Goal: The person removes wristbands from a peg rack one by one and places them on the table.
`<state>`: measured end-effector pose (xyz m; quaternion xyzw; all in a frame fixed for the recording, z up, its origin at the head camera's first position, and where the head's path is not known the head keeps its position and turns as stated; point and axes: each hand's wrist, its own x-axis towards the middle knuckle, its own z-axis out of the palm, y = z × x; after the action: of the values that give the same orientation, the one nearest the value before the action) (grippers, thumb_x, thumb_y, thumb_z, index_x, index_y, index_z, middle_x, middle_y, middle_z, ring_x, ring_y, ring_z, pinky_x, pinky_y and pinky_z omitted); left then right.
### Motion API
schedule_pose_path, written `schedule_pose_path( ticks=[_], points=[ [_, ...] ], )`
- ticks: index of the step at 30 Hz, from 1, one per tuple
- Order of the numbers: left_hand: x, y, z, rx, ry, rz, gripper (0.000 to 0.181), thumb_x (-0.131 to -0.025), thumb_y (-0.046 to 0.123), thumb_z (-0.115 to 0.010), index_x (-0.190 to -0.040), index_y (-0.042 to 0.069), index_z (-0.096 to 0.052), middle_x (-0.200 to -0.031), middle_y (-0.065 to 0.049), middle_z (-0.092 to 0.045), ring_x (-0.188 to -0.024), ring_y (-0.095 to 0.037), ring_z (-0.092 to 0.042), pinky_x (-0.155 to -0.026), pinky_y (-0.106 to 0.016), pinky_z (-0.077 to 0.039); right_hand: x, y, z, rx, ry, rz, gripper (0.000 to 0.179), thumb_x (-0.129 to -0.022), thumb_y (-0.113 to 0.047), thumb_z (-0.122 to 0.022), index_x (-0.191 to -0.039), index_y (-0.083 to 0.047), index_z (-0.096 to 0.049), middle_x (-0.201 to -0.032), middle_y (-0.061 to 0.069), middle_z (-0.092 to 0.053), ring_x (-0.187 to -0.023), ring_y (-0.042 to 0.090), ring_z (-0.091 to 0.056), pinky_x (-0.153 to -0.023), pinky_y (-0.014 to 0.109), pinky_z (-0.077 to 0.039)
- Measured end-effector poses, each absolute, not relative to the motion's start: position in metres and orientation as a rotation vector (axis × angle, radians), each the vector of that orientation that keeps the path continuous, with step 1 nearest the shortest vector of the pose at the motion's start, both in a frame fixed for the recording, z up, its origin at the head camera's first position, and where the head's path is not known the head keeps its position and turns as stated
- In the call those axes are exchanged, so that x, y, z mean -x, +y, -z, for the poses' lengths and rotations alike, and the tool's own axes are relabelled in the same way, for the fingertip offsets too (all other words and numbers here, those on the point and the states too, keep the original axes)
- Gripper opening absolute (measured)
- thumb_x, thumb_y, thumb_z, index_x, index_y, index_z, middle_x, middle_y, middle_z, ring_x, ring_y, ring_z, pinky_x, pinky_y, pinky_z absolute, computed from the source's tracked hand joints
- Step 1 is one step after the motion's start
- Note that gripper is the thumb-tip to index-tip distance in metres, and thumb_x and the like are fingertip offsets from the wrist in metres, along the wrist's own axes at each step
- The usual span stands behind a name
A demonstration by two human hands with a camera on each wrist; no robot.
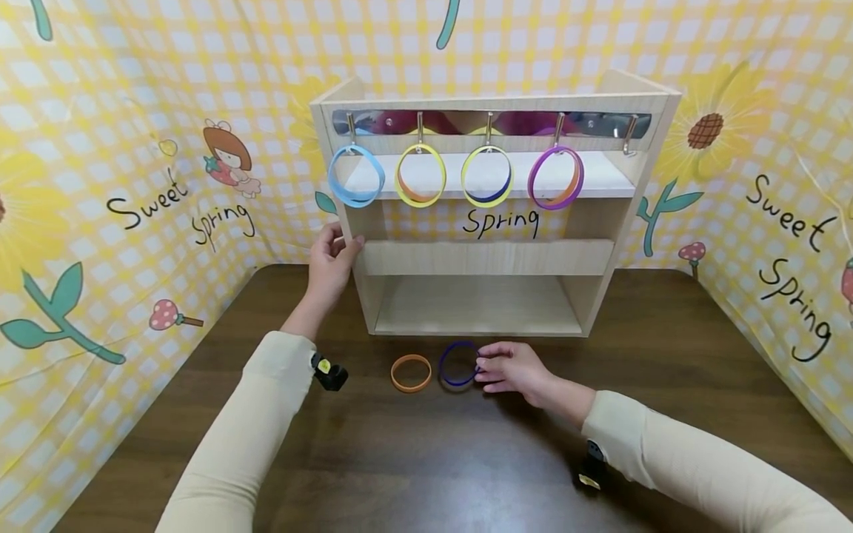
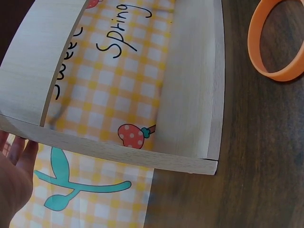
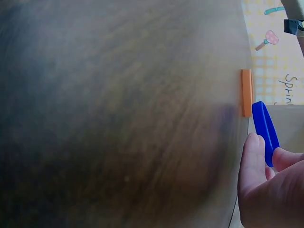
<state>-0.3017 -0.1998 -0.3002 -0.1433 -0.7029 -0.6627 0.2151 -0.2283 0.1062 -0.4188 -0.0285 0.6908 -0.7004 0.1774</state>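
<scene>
1. Backdrop: a yellow-and-white checked cloth [image 1: 220,44], printed with flowers and "Sweet Spring" lettering, covers the far, left and right sides.
2. Table: a dark brown wood-grain table [image 1: 413,459] lies in front of it.
3. Rack: a pale wooden rack [image 1: 489,257] stands upright at the far part of the table.
4. Strip: a shiny metal strip [image 1: 456,123] with hooks runs across the rack's upper front.
5. Left hand: the left hand [image 1: 329,259] touches the rack's left side panel, thumb at the front edge, fingers on the outer side. Whether the fingers curl round the panel cannot be told.
6. Right hand: the right hand [image 1: 512,368] is in front of the rack, pinching the blue band [image 3: 264,128] between thumb and fingers at its right side.
7. Bands: the blue band is just right of the orange band [image 2: 280,75], which lies on the table near the rack's front; whether the blue one touches the table cannot be told. From left to right, the hooks carry a light blue ring [image 1: 357,200], two yellow rings [image 1: 397,176] and a purple ring [image 1: 532,178].
</scene>
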Motion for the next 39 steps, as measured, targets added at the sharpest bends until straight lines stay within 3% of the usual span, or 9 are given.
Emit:
schedule_pose_path(
  ticks=[7,10,22,33,35,39],
  points=[
    [0.302,-0.200,0.300,0.396,-1.959,1.829,0.035,-0.094,0.004,-0.058,-0.125,-0.011,-0.049,-0.118,-0.016,-0.055,-0.101,-0.015,-0.058,-0.082,-0.026,-0.048,0.227,0.101,0.423,0.055,1.948,1.957,0.035,-0.092,-0.001,-0.061,-0.123,0.014,-0.052,-0.097,0.018,-0.067,-0.080,0.023,-0.070,-0.068,0.037,-0.057],
    [0.302,-0.199,0.300,0.396,-1.958,1.824,0.037,-0.094,0.004,-0.058,-0.126,-0.012,-0.049,-0.118,-0.017,-0.055,-0.100,-0.014,-0.058,-0.082,-0.025,-0.048,0.227,0.100,0.423,0.064,1.955,1.945,0.035,-0.092,-0.001,-0.062,-0.122,0.014,-0.052,-0.096,0.018,-0.068,-0.081,0.025,-0.070,-0.068,0.038,-0.057],
    [0.303,-0.199,0.300,0.385,-1.950,1.838,0.037,-0.094,0.004,-0.059,-0.126,-0.012,-0.049,-0.108,-0.001,-0.056,-0.098,-0.013,-0.059,-0.081,-0.026,-0.048,0.228,0.095,0.422,-0.003,2.040,1.895,0.027,-0.091,0.001,-0.063,-0.115,0.012,-0.058,-0.089,0.015,-0.070,-0.074,0.023,-0.070,-0.062,0.034,-0.056],
    [0.303,-0.199,0.300,0.383,-1.965,1.838,0.039,-0.095,0.005,-0.058,-0.128,-0.013,-0.047,-0.124,-0.027,-0.051,-0.099,-0.013,-0.059,-0.082,-0.027,-0.048,0.228,0.093,0.424,0.000,2.085,1.896,0.029,-0.088,0.002,-0.064,-0.115,0.013,-0.060,-0.089,0.015,-0.070,-0.073,0.021,-0.068,-0.059,0.033,-0.056],
    [0.303,-0.199,0.300,0.374,-1.971,1.838,0.039,-0.095,0.005,-0.058,-0.128,-0.012,-0.048,-0.123,-0.024,-0.053,-0.099,-0.013,-0.058,-0.082,-0.027,-0.048,0.228,0.092,0.424,0.003,2.097,1.895,0.029,-0.088,0.003,-0.065,-0.115,0.013,-0.060,-0.088,0.016,-0.070,-0.072,0.021,-0.068,-0.059,0.033,-0.056],
    [0.302,-0.199,0.300,0.366,-1.971,1.835,0.037,-0.094,0.005,-0.058,-0.127,-0.011,-0.049,-0.114,-0.008,-0.057,-0.099,-0.013,-0.059,-0.082,-0.027,-0.048,0.227,0.091,0.423,0.005,2.118,1.888,0.028,-0.087,0.003,-0.065,-0.114,0.013,-0.061,-0.088,0.016,-0.070,-0.071,0.021,-0.068,-0.058,0.033,-0.056]
  ],
)
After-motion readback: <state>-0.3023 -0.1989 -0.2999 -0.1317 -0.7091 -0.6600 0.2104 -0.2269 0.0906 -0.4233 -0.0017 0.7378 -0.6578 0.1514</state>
